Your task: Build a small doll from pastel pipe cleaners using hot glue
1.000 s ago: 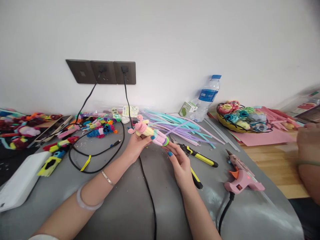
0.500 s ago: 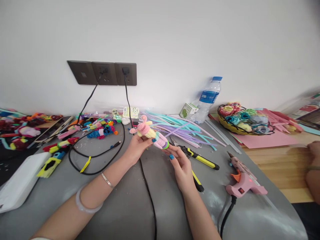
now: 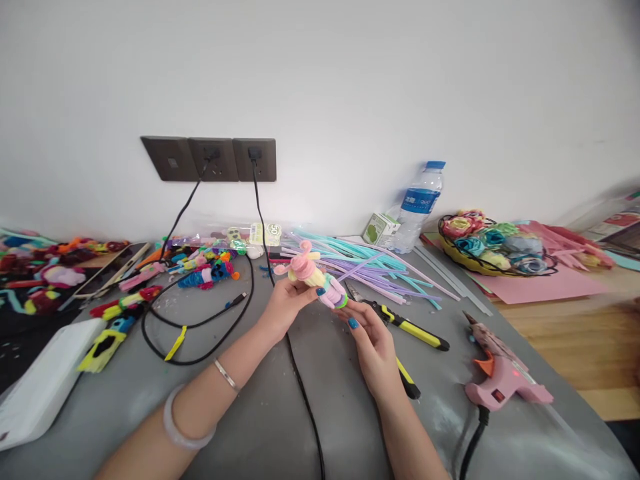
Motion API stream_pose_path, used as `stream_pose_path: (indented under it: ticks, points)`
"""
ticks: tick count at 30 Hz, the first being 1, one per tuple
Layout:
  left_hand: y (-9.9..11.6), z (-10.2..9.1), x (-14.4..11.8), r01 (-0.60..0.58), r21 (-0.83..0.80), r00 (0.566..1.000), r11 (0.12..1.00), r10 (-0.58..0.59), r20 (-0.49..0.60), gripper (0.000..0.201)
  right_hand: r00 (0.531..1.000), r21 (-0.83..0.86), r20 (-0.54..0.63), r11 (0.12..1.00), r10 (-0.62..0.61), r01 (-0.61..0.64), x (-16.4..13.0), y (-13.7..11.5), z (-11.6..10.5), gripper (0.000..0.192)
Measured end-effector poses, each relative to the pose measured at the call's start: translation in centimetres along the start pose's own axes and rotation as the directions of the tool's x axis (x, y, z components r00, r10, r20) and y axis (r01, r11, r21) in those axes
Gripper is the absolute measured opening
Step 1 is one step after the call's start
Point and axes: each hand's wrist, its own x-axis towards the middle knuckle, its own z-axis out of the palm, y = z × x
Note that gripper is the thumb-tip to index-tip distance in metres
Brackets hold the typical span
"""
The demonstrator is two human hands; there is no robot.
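A pipe-cleaner doll (image 3: 332, 293) in pink, pale yellow and lilac, with a green ring at its lower end, is held tilted above the grey table. Around its upper part, my left hand (image 3: 293, 300) is closed, thumb in front. My right hand (image 3: 370, 333) pinches the green-ringed end between thumb and fingers. Behind the doll lies a loose bundle of turquoise, lilac and pink pipe cleaners (image 3: 385, 263). Yellow-and-black pliers (image 3: 417, 332) rest just beyond my right hand, partly hidden by it.
A pink glue gun (image 3: 505, 377) with a lit red light stands at the right. Black cables (image 3: 300, 380) cross the table from the wall sockets (image 3: 210, 160). A water bottle (image 3: 420, 203), a basket of flowers (image 3: 453, 257), finished pipe-cleaner figures (image 3: 205, 275) and a white box (image 3: 47, 380) surround the work spot.
The whole view has shifted slightly, so the table things sit a little lower and further right. Both hands keep their hold on the doll, which is barely turned.
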Motion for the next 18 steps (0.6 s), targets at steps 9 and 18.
stream_pose_path:
  ticks: [9,18]
  points:
    - [0.1,0.1,-0.1,0.001,0.014,1.0,1.0,-0.001,0.029,0.044,1.0,-0.007,-0.013,1.0,0.014,-0.014,0.0,0.0,-0.1,0.037]
    - [3.8,-0.8,0.2,-0.051,0.204,0.985,0.978,0.016,0.173,0.041,0.993,0.042,0.069,0.994,0.095,-0.098,0.9,-0.3,0.2,0.035]
